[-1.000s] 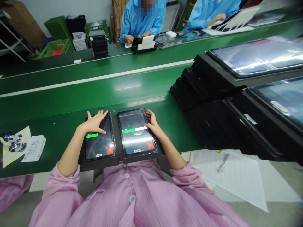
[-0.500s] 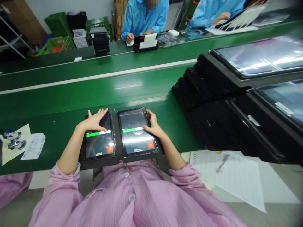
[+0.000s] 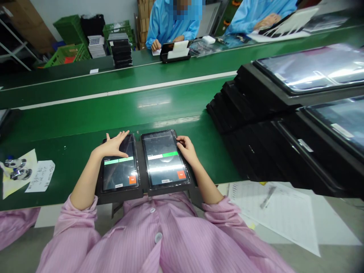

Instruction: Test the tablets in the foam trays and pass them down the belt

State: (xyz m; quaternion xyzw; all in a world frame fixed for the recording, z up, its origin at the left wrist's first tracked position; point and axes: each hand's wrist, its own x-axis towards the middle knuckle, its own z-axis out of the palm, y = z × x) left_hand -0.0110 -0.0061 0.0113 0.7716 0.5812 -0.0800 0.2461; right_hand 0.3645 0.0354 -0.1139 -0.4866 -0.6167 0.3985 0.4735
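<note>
The left hand (image 3: 112, 146) lies palm down across the upper left of the left tablet (image 3: 119, 176), wrist bent, forearm slanting up from the near side. Its fingers are fanned wide apart towards the tablet's far edge, the thumb stretched out over the glass beside a pale green bar (image 3: 111, 162). The right hand (image 3: 187, 151) is turned inward at the right tablet's (image 3: 165, 168) right edge, fingers loosely bent, thumb near the rim; whether they grip that edge I cannot tell. Both forearms are bare below rolled pink sleeves (image 3: 76, 214) of fine-striped cloth.

The tablets lie face up side by side on matt black trays (image 3: 122, 196) at the near edge of the smooth green bench (image 3: 74, 155). Their flat, glossy glass is rectangular with rounded corners and catches streaks of light. The right tablet's bar (image 3: 162, 155) is white on its left half and green on its right; each screen has an orange-red square (image 3: 181, 174) low on the right.

To the right rise stepped black stacks (image 3: 244, 151), topped with shiny screens (image 3: 309, 70). To the left, rounded chrome pieces (image 3: 21, 174) rest on yellowish paper (image 3: 8, 188) beside a handwritten white slip (image 3: 41, 176).
</note>
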